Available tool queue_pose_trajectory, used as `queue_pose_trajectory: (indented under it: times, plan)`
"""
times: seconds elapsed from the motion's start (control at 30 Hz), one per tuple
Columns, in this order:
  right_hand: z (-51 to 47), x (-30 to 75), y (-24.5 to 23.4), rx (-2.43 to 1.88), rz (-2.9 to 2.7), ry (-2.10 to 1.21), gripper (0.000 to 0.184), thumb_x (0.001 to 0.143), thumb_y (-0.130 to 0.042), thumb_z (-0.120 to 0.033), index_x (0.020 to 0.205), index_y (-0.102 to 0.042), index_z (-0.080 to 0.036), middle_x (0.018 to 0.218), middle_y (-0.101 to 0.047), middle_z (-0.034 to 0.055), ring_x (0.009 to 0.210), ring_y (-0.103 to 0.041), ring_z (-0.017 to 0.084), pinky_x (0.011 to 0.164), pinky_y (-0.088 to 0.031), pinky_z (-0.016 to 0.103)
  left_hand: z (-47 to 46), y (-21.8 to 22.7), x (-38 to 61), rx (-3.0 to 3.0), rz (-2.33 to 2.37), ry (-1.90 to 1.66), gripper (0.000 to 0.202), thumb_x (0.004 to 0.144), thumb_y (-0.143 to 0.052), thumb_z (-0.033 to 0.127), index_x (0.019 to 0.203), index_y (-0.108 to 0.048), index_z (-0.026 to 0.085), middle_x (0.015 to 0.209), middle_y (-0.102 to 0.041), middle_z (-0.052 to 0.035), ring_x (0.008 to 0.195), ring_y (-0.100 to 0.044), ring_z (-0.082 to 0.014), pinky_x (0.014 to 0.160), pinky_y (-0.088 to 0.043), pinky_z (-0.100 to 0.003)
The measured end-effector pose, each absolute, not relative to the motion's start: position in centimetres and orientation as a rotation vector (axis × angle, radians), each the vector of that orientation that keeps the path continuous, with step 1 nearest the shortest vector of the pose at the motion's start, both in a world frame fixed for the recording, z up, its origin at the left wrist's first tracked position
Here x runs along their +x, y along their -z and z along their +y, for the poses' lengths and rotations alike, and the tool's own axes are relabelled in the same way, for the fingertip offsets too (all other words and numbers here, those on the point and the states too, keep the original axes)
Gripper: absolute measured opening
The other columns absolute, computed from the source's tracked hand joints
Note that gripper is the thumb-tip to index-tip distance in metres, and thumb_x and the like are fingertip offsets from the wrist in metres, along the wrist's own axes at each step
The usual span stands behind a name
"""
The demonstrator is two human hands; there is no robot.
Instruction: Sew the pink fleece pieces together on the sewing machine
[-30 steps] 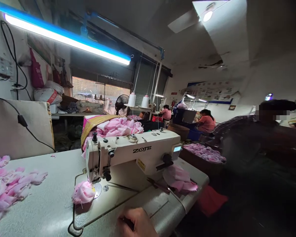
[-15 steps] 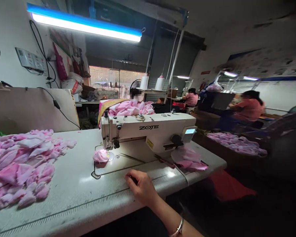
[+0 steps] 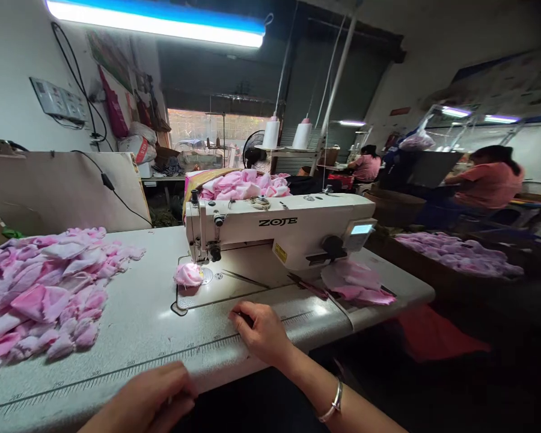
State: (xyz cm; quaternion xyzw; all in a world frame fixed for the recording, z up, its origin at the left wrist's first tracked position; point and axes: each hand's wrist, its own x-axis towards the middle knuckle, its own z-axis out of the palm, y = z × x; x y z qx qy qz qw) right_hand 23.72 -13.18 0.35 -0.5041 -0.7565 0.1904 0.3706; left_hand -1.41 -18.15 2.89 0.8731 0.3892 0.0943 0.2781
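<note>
My left hand [image 3: 174,385] and right hand [image 3: 255,328], half open, seem empty; pink cloth [image 3: 188,275]: probably soft, light, best pinched leftward.

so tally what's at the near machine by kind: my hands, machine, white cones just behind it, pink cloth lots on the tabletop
hands: 2 (left hand, right hand)
machine: 1
cones: 2
pink cloth lots: 3 (left heap, piece by the needle, cloth at the right end)
total: 8

Pale tabletop [image 3: 139,325]: sewing machine [image 3: 275,231], pink cloth [image 3: 49,294]
</note>
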Motion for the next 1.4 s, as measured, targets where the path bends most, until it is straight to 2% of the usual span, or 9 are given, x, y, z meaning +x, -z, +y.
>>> queue_pose_trajectory:
  times: [0.13,0.23,0.3,0.4,0.5,0.63,1.0,1.17,1.4]
  plan:
    - [-12.4,23.9,-1.1,-1.281,-1.921,-0.761,0.016,0.087,-0.051,-0.021,0.081,-0.065,-0.019,0.072,-0.065,-0.0012,0.067,-0.056,0.013,0.063,-0.038,0.023,-12.7,-4.8,-0.4,2.762,1.095,-0.487,0.023,0.096,-0.035,0.018,0.096,-0.058,0.021,0.096,-0.063,-0.003,0.082,-0.059,-0.0153,0.072,-0.048,-0.027]
    - [-11.1,24.6,-2.0,-1.252,-1.973,-0.863,0.016,0.088,-0.05,-0.023,0.085,-0.065,-0.019,0.08,-0.067,0.0,0.074,-0.059,0.014,0.069,-0.041,0.023,-8.1,-4.7,0.0,3.113,0.989,-0.538,0.023,0.094,-0.039,0.013,0.104,-0.059,0.019,0.11,-0.062,-0.0058,0.108,-0.054,-0.0221,0.095,-0.043,-0.04]
    - [-9.9,25.3,-2.5,-1.276,-2.052,-0.787,0.017,0.09,-0.049,-0.023,0.088,-0.065,-0.02,0.084,-0.067,0.0005,0.076,-0.058,0.014,0.069,-0.041,0.024,-5.6,-4.2,0.2,3.239,0.971,-0.517,0.025,0.093,-0.043,0.012,0.111,-0.059,0.019,0.115,-0.061,-0.0064,0.118,-0.048,-0.0247,0.104,-0.035,-0.046]
    - [-7.6,26.4,-3.0,-1.37,-2.168,-0.51,0.016,0.09,-0.048,-0.021,0.092,-0.065,-0.02,0.091,-0.064,0.0034,0.082,-0.057,0.016,0.074,-0.041,0.026,-3.3,-2.9,0.0,3.26,1.022,-0.488,0.027,0.091,-0.046,0.013,0.115,-0.058,0.02,0.115,-0.062,-0.0064,0.117,-0.049,-0.0245,0.105,-0.033,-0.049]
    - [-5.4,27.0,-3.0,-1.504,-2.281,-0.258,0.016,0.088,-0.054,-0.021,0.1,-0.063,-0.017,0.101,-0.061,0.0075,0.091,-0.055,0.019,0.08,-0.041,0.03,-2.3,-1.5,-0.5,3.214,1.03,-0.443,0.03,0.091,-0.048,0.013,0.118,-0.056,0.021,0.114,-0.061,-0.0057,0.114,-0.05,-0.0231,0.103,-0.036,-0.048]
    - [-3.2,27.2,-2.7,-1.536,-2.421,-0.079,0.018,0.087,-0.057,-0.023,0.104,-0.061,-0.017,0.104,-0.059,0.008,0.097,-0.052,0.022,0.08,-0.041,0.032,-1.7,-0.6,-0.9,3.109,1.035,-0.449,0.029,0.095,-0.044,0.018,0.123,-0.052,0.02,0.117,-0.059,-0.0057,0.111,-0.051,-0.0199,0.1,-0.043,-0.04]
    - [-0.5,26.9,-1.8,-1.504,-2.512,0.041,0.005,0.089,-0.055,-0.015,0.089,-0.059,-0.017,0.09,-0.061,0.006,0.085,-0.055,0.02,0.067,-0.038,0.03,-1.5,-0.8,-1.0,3.081,1.005,-0.332,0.034,0.093,-0.045,0.013,0.127,-0.049,0.02,0.115,-0.059,-0.0056,0.11,-0.051,-0.0209,0.098,-0.047,-0.043]
    - [-0.3,25.7,-1.9,-1.263,-2.622,0.054,0.008,0.091,-0.048,-0.013,0.095,-0.054,-0.017,0.092,-0.058,0.0043,0.073,-0.053,0.016,0.058,-0.035,0.029,-1.8,-0.5,-0.9,3.129,1.015,-0.323,0.036,0.095,-0.04,0.012,0.129,-0.047,0.019,0.129,-0.052,-0.0057,0.118,-0.046,-0.0218,0.103,-0.044,-0.042]
    - [-0.3,24.7,-0.4,-1.1,-2.685,0.139,0.009,0.094,-0.044,-0.015,0.097,-0.053,-0.018,0.098,-0.057,0.0064,0.084,-0.053,0.018,0.065,-0.04,0.029,-2.2,-0.6,-0.5,3.135,1.014,-0.377,0.034,0.094,-0.04,0.011,0.127,-0.048,0.016,0.126,-0.055,-0.0078,0.117,-0.048,-0.0228,0.104,-0.044,-0.043]
